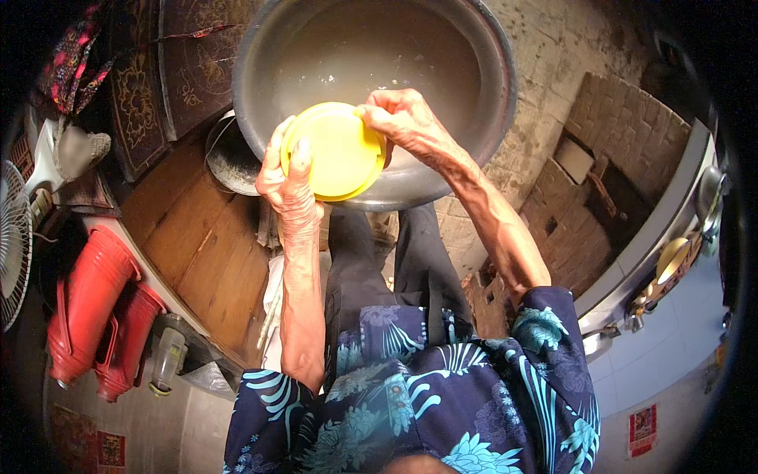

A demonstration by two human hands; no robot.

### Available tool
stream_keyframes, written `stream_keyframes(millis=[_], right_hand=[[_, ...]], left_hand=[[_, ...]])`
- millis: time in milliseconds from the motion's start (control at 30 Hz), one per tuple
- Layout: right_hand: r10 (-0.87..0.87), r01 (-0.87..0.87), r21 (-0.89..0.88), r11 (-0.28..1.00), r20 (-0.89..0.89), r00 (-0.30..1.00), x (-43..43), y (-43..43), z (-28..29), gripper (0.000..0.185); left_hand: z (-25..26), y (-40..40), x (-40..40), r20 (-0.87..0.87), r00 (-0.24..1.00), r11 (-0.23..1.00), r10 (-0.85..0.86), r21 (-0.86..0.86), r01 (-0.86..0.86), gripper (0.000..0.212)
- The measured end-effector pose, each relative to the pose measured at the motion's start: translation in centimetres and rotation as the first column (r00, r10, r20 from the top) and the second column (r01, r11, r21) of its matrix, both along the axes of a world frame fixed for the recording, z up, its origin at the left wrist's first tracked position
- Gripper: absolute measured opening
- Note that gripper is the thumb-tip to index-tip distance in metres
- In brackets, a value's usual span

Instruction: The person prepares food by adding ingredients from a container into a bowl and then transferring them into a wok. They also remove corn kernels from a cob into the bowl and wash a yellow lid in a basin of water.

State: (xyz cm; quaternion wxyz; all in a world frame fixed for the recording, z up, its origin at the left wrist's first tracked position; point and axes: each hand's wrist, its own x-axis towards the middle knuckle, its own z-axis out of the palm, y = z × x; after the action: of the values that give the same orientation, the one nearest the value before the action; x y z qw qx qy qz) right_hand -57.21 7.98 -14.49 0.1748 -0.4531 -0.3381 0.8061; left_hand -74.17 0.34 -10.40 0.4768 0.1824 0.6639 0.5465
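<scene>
A round yellow lid or shallow dish (334, 151) is held over the near rim of a large dark basin (370, 199). My left hand (292, 172) grips its left side, the thumb lying across the flat face. At the upper right edge, my right hand (402, 118) pinches the rim between thumb and fingers, some of which are hidden behind it. Cloudy water (379, 65) fills part of the basin, with small bright specks on its surface.
A metal pail (237, 166) stands left of the basin beside a brown wooden surface (195, 237). Two red thermos flasks (92, 302) and a glass jar (168, 358) are at the lower left, near a fan (12, 243). At right is a brick stove (628, 130) beside a tiled counter (639, 349).
</scene>
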Motion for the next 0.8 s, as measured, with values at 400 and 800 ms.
stream_keyframes(millis=[400,800], right_hand=[[-0.139,0.127,-0.109,0.986,-0.112,0.984,0.5,-3.8,1.1,0.043],[-0.596,0.503,0.349,0.791,0.247,0.764,2.9,-4.4,-4.9,0.032]], left_hand=[[-1.6,-0.4,-0.9,0.028,1.000,0.999,0.011,-0.034,-0.010,0.037],[-2.8,-0.1,-0.3,0.009,0.991,0.989,0.132,-0.062,-0.131,0.035]])
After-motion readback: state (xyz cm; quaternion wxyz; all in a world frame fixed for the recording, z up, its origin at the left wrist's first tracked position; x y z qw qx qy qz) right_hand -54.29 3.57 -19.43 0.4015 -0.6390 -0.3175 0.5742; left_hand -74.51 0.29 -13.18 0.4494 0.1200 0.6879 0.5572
